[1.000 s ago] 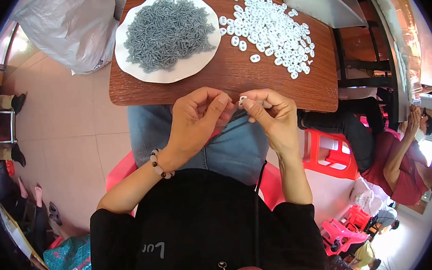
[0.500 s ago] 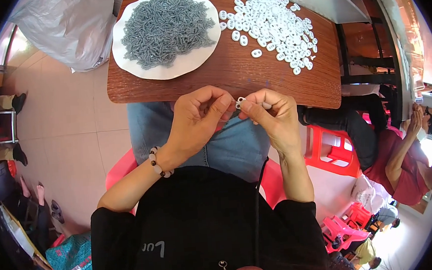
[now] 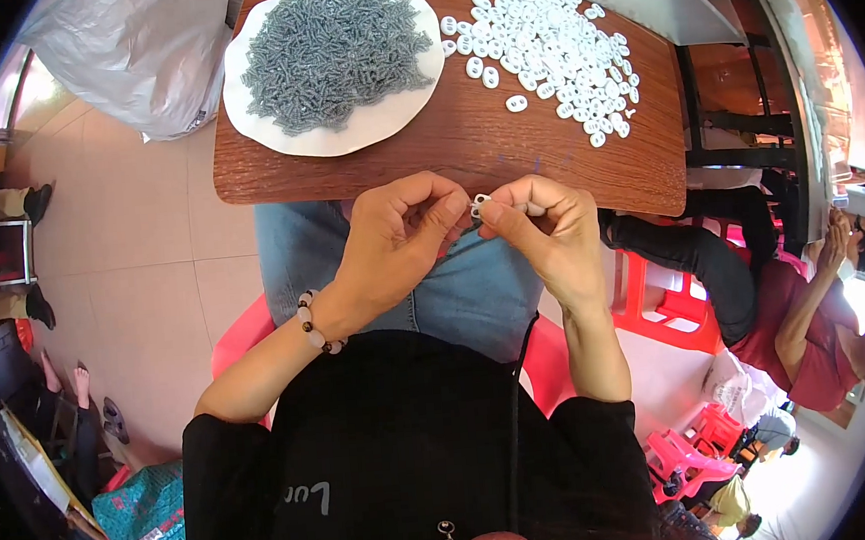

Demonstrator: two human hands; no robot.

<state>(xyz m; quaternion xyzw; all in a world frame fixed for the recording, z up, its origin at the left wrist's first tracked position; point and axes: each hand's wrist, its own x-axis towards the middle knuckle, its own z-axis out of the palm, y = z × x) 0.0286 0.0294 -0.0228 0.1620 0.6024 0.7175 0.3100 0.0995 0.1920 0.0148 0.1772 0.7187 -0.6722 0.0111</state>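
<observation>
Over my lap, just off the table's near edge, both hands meet fingertip to fingertip. My right hand (image 3: 556,226) is closed in a pinch on a small white oval piece with two holes (image 3: 481,199). Something whitish also shows among its curled fingers. My left hand (image 3: 402,230) is closed too, thumb against forefinger, touching or nearly touching that piece; whatever it pinches is too small and hidden to name. Beyond, a white wavy-rimmed plate (image 3: 244,120) carries a heap of small grey translucent ribbed pieces (image 3: 337,56). To its right lies a loose pile of white two-hole pieces (image 3: 559,45).
The brown wooden table (image 3: 366,172) has rounded near corners. A large pale plastic bag (image 3: 137,65) stands left of it. A red plastic stool (image 3: 663,299) and a seated person in dark red (image 3: 793,330) are at the right. A teal bag (image 3: 145,526) sits lower left.
Both hands keep nearly the same pose at the white piece, with only tiny finger shifts. The view has moved very slightly.
</observation>
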